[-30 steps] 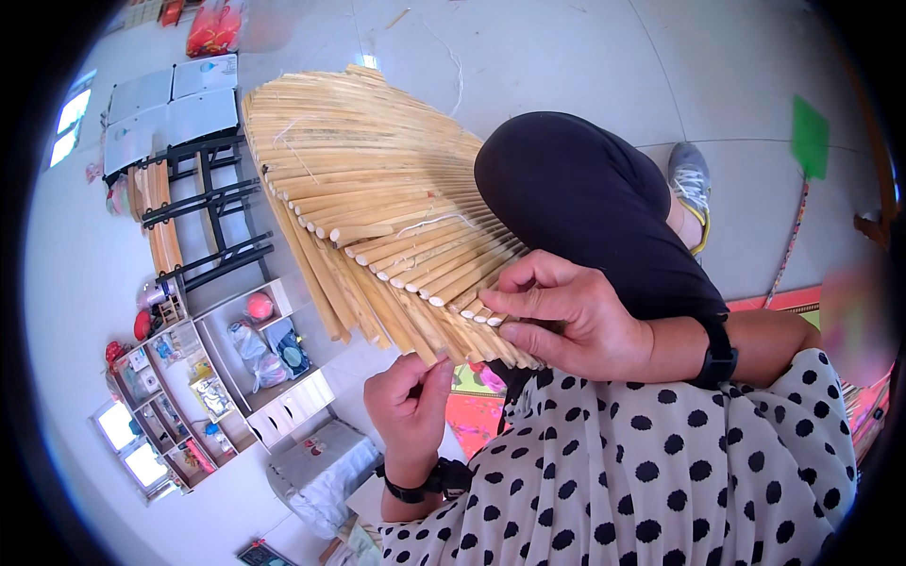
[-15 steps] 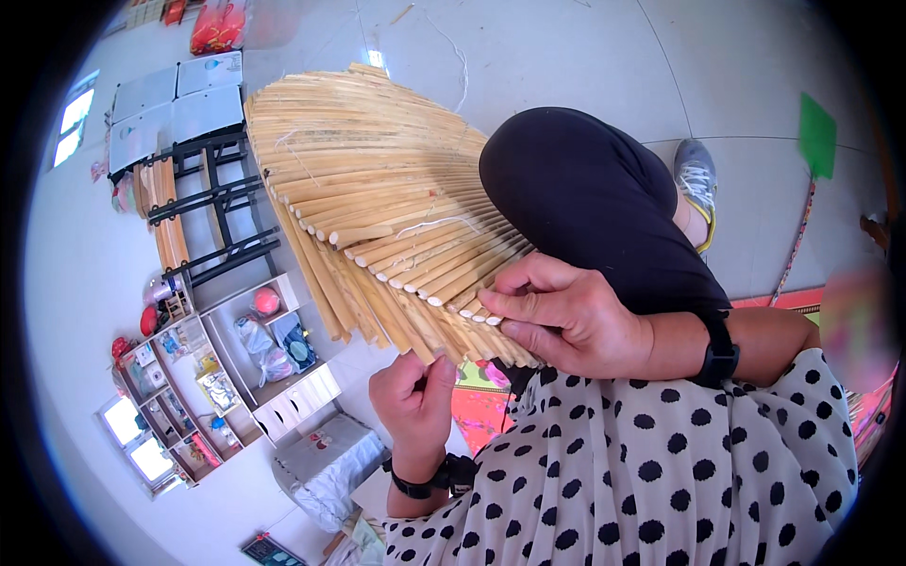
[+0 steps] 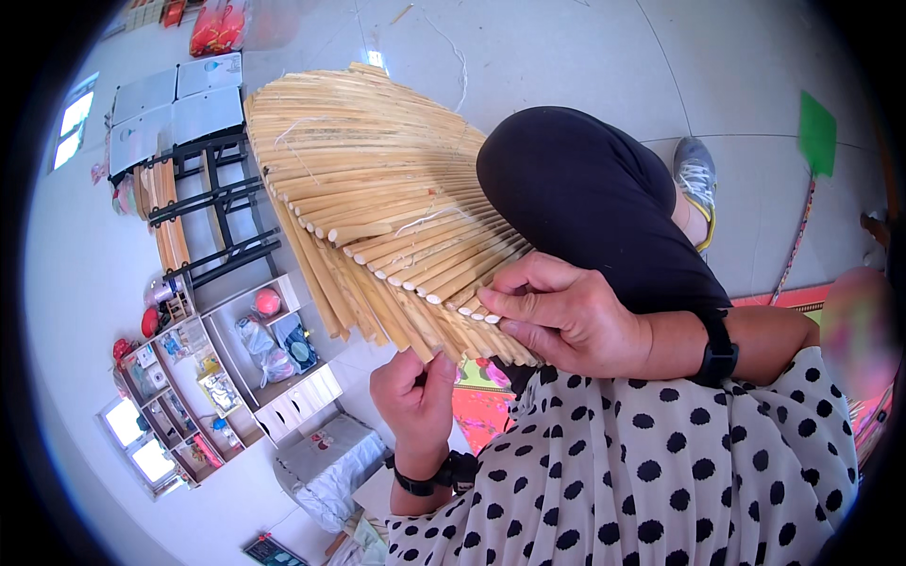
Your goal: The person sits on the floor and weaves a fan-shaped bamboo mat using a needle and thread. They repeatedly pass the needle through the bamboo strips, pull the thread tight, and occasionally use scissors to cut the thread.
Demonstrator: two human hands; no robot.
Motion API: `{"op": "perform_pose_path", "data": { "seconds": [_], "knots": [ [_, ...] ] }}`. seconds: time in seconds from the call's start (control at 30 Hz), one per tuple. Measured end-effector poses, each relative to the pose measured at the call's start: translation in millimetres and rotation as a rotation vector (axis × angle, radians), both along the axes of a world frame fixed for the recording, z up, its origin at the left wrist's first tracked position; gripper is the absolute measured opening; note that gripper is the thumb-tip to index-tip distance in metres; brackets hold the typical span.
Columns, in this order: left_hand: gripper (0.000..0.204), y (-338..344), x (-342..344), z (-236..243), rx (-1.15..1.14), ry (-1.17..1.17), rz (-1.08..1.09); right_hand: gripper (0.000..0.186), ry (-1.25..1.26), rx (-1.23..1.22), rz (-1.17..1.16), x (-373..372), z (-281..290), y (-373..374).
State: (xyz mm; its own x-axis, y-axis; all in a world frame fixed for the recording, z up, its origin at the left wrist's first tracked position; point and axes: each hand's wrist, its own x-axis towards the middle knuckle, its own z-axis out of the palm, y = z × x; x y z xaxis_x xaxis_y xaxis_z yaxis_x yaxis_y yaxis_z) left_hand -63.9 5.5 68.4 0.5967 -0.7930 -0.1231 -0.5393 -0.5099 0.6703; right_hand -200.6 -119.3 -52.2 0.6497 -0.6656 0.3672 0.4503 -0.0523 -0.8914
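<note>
Spreading wide before the person, the fanned mat of pale sticks [image 3: 377, 179] lies against the dark-trousered knee [image 3: 576, 189], which probably props it; the right hand [image 3: 590, 325] pinches the mat's near edge between thumb and forefinger, likely so that the stick ends stay aligned; the left hand [image 3: 412, 401], curled below, has its fingertips at the lower stick ends, perhaps steadying them, though I cannot tell whether that grip has closed on anything; a thin white thread [image 3: 415, 224] lies across the sticks.
</note>
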Motion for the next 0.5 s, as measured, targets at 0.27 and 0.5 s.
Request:
{"op": "perform_pose_path", "data": {
  "seconds": [0.27,0.5],
  "knots": [
    [0.009,5,4,-5,-0.024,-0.034,-0.049,0.037,0.012,0.009,-0.015,0,0,1],
    [0.011,12,8,-6,0.009,-0.018,-0.074,0.036,0.022,0.012,-0.001,-1,1,0]
  ]
}}
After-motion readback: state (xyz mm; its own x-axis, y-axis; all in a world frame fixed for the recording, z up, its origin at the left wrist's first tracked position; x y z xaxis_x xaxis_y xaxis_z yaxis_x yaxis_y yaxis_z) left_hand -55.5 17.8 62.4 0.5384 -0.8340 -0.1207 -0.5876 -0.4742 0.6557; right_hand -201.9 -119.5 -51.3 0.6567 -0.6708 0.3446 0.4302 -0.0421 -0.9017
